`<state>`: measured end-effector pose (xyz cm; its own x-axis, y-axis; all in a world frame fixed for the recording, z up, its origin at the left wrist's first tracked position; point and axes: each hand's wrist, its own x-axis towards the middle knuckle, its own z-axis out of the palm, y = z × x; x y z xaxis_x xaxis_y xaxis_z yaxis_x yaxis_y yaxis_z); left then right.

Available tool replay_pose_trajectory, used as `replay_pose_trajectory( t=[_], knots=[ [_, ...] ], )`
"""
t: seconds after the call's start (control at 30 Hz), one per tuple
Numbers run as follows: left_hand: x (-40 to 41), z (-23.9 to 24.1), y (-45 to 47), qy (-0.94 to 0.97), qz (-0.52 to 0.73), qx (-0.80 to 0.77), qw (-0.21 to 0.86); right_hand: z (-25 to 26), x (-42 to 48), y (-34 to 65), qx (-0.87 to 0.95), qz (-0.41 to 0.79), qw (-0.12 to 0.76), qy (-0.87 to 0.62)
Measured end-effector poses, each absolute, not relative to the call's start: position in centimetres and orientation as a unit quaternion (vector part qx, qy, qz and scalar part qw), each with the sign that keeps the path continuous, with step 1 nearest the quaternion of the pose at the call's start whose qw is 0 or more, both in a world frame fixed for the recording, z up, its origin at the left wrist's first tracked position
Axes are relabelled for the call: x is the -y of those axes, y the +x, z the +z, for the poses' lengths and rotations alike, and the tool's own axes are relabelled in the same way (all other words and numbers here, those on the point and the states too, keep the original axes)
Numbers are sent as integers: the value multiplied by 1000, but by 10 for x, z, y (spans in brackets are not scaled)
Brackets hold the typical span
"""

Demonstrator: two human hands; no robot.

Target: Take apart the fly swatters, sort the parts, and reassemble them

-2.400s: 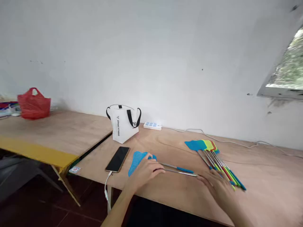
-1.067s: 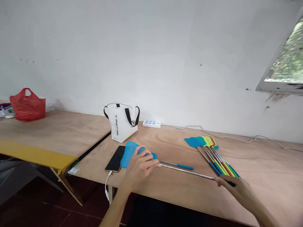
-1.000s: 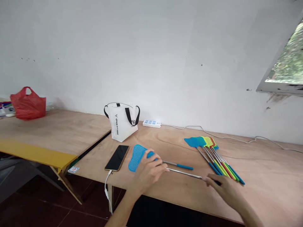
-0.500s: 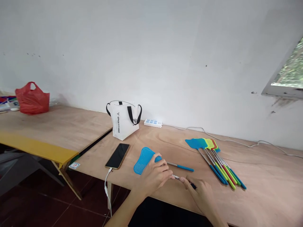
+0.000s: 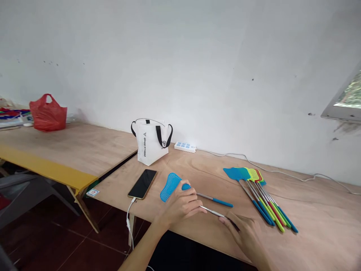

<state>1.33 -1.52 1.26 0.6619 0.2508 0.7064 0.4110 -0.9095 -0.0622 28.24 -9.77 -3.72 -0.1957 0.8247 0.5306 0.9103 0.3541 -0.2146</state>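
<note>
My left hand (image 5: pixel 184 203) is closed around one end of a thin fly swatter with a shiny metal shaft (image 5: pixel 212 212); the part inside the fingers is hidden. At the other end my right hand (image 5: pixel 244 229) grips the dark handle, thumb along the shaft. The swatter is held low over the table's front edge, slanting down to the right. Just behind my left hand lies a blue perforated swatter head (image 5: pixel 170 186), partly covered by the fingers. A metal shaft with a blue handle (image 5: pixel 222 202) lies on the table behind the held shaft.
Several swatters with blue, yellow-green and red handles (image 5: pixel 275 210) lie fanned out at the right. A phone (image 5: pixel 142 183) on a white cable lies left. Behind stand a white bag (image 5: pixel 149 145) and a power strip (image 5: pixel 184 146). A red bag (image 5: pixel 48 114) sits on the neighbouring table.
My hands have moved slightly apart, and more of the metal shaft shows between them. The whole view has shifted a little to the left.
</note>
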Motion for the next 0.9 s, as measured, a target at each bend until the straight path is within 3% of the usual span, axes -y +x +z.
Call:
replay_pose_trajectory(
  t=[0.4,0.9],
  knots=[
    [-3,22,-25,-891,-368,257,70,-63,92,431,695,-110,326,-632],
    [1,18,-8,-879,-390,270,39,-25,108,390,655,-23,277,-703]
  ],
)
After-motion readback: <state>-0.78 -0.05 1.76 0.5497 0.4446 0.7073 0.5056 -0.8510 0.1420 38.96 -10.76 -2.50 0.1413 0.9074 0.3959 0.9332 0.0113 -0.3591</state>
